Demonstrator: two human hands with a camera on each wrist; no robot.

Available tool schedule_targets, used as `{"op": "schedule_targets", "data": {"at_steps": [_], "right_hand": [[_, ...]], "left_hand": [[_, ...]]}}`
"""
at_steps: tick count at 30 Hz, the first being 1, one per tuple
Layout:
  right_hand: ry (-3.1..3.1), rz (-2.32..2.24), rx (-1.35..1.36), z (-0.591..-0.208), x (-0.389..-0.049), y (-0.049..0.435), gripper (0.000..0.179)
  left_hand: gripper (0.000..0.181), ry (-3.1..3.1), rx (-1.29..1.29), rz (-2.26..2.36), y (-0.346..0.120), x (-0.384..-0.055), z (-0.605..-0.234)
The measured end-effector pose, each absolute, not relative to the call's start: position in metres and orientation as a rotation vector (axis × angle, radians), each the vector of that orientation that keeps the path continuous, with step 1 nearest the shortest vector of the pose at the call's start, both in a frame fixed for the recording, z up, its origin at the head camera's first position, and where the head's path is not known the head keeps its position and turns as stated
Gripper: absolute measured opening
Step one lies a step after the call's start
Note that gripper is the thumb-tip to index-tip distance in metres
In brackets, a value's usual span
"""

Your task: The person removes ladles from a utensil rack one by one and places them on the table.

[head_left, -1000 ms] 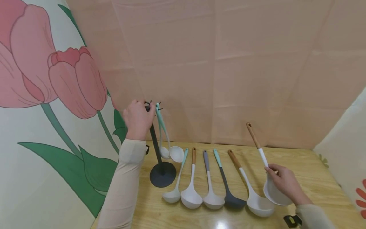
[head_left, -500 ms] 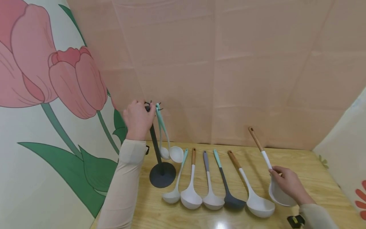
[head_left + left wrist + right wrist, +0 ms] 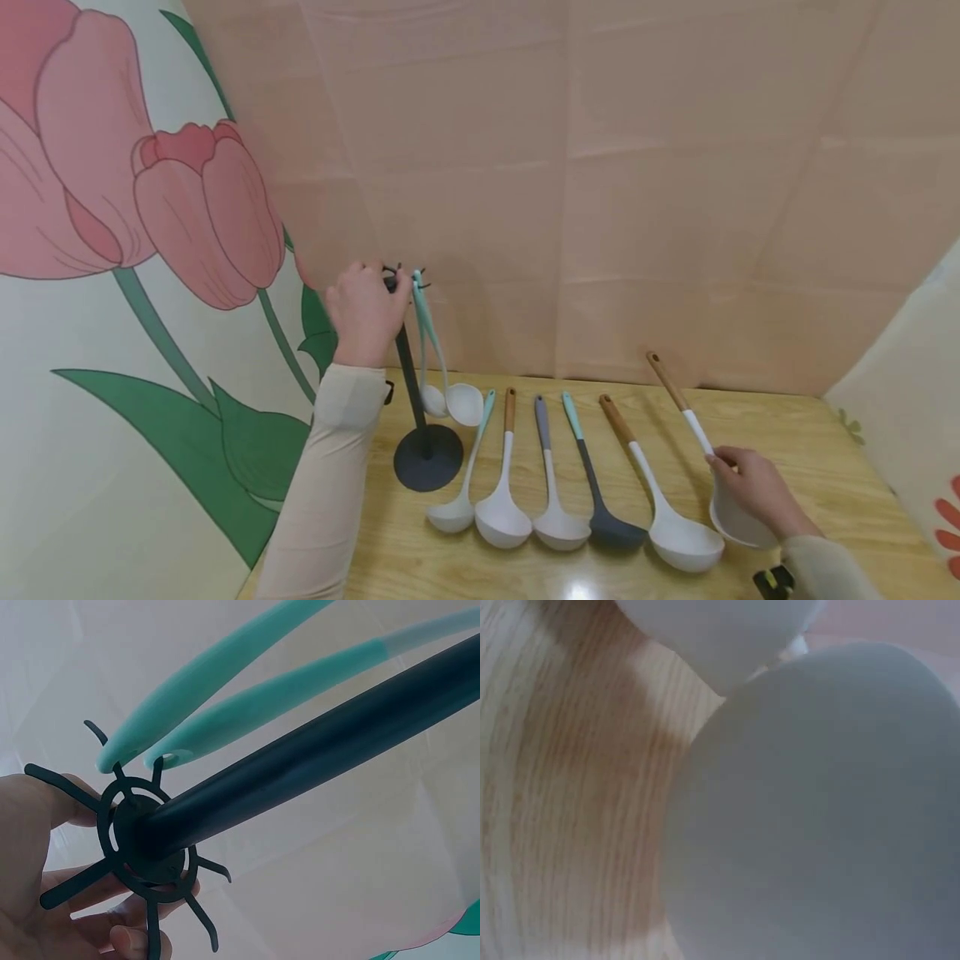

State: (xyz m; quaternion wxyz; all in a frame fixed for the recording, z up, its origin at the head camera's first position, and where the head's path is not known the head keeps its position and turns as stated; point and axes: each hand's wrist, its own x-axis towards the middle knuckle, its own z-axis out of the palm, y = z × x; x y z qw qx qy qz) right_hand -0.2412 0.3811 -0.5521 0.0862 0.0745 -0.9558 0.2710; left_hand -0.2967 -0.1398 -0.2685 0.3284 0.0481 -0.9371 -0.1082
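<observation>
My left hand [image 3: 366,312] grips the hooked top of a black utensil stand [image 3: 408,375]. The left wrist view shows fingers [image 3: 97,926] behind its ring of hooks. Two ladles with teal handles [image 3: 202,682] hang side by side from hooks, their white bowls [image 3: 465,404] low beside the pole. At the right, my right hand [image 3: 757,487] pinches a white ladle [image 3: 697,429] by its lower handle, wooden grip tilted up and left. The hand partly covers its bowl, and a pale bowl [image 3: 817,810] fills much of the right wrist view.
Several ladles lie in a row on the wooden table [image 3: 832,467]: one with a teal handle [image 3: 472,458], a wood-handled white one [image 3: 504,508], a grey-handled one [image 3: 551,500], a dark one [image 3: 600,500] and another wood-handled one [image 3: 667,525]. A tulip-printed wall [image 3: 172,467] stands left.
My right hand has shifted slightly right and down with the ladle, whose handle end is now lower. My left hand stays on the stand.
</observation>
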Motion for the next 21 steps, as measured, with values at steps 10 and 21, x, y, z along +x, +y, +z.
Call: {"op": "schedule_targets", "data": {"at_steps": [10,21], "right_hand": [[-2.924,0.799,0.185,-0.57,-0.252,0.388,0.029],[-2.997,0.795,0.156,-0.586,-0.255,0.403,0.028]], "left_hand": [[0.046,-2.467,0.131,-0.284,-0.139,-0.296,-0.266],[0.044,-2.47,0.128,-0.288,-0.14,-0.294,-0.266]]}}
